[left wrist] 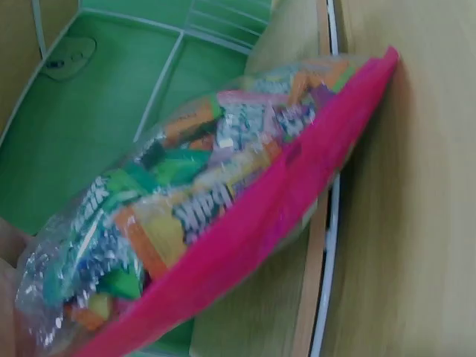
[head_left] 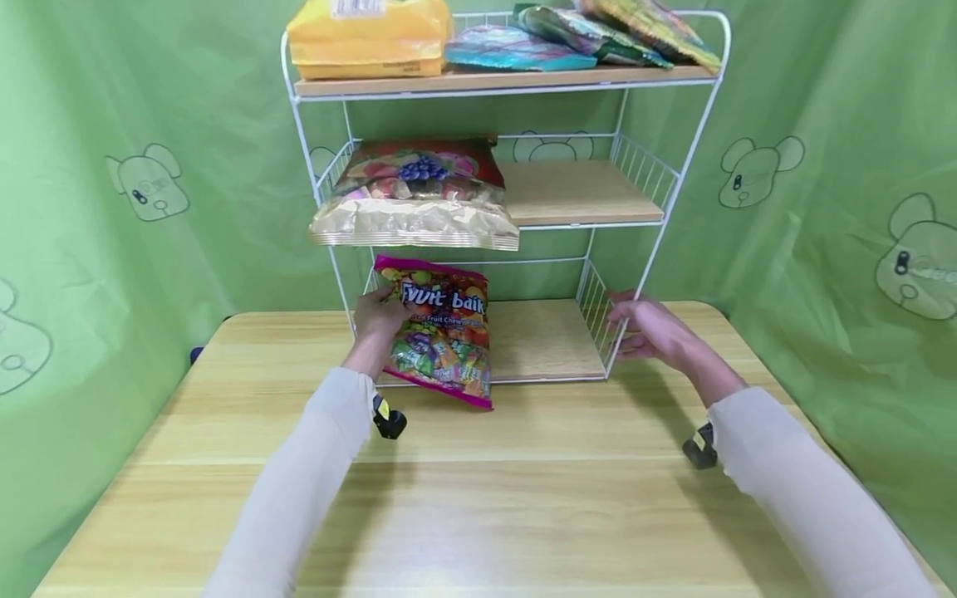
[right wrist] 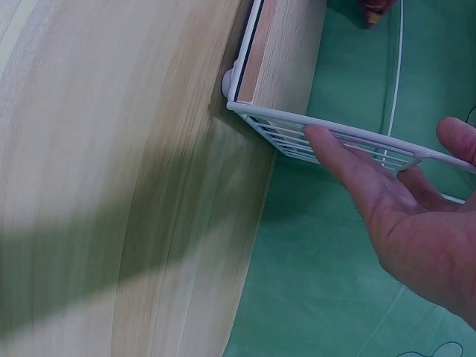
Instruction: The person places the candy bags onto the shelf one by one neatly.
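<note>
A bag of fruit candy (head_left: 446, 332) with magenta edges leans at a tilt in the left part of the bottom shelf (head_left: 534, 340). My left hand (head_left: 381, 314) grips it by its left side, the thumb lying over the printed front. In the left wrist view the bag's magenta bottom edge (left wrist: 245, 238) juts out past the shelf's front rim, wrapped candies showing through the clear film. My right hand (head_left: 654, 330) is at the right side of the white wire rack (head_left: 676, 199). Its fingers (right wrist: 338, 156) stretch out along the rack's side frame from outside, mostly straight.
A larger candy bag (head_left: 419, 195) with a gold edge overhangs the middle shelf (head_left: 576, 191) at left. On the top shelf lie a yellow pack (head_left: 370, 41) and several flat packets (head_left: 516, 48). The rack stands on a wooden table (head_left: 478, 498) before a green curtain (head_left: 815, 91).
</note>
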